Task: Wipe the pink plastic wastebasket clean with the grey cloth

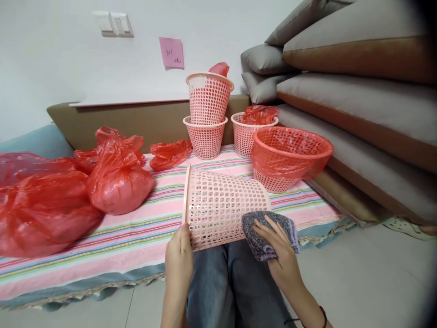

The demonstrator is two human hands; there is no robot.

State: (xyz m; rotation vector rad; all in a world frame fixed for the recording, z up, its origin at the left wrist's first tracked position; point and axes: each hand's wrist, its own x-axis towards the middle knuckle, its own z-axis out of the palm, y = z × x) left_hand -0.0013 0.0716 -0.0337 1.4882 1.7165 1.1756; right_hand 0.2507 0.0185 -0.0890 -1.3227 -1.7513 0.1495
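A pink perforated plastic wastebasket [221, 205] lies on its side above my knees, its rim facing left and its base to the right. My left hand [180, 248] is closed on the rim at the lower left, thumb outside; its other fingers are mostly hidden. Against the lower right of the basket's wall, near the base, my right hand [275, 239] presses a folded grey cloth [254, 228] with a lilac edge. The fingers of that hand lie over the cloth.
Red plastic bags [119, 182] lie left on the striped cloth [160, 205]. Behind stand two stacked baskets [208, 98], another basket [244, 139] with red plastic, and one lined with a red bag [290, 159]. Grey cushions [358, 100] are piled at right.
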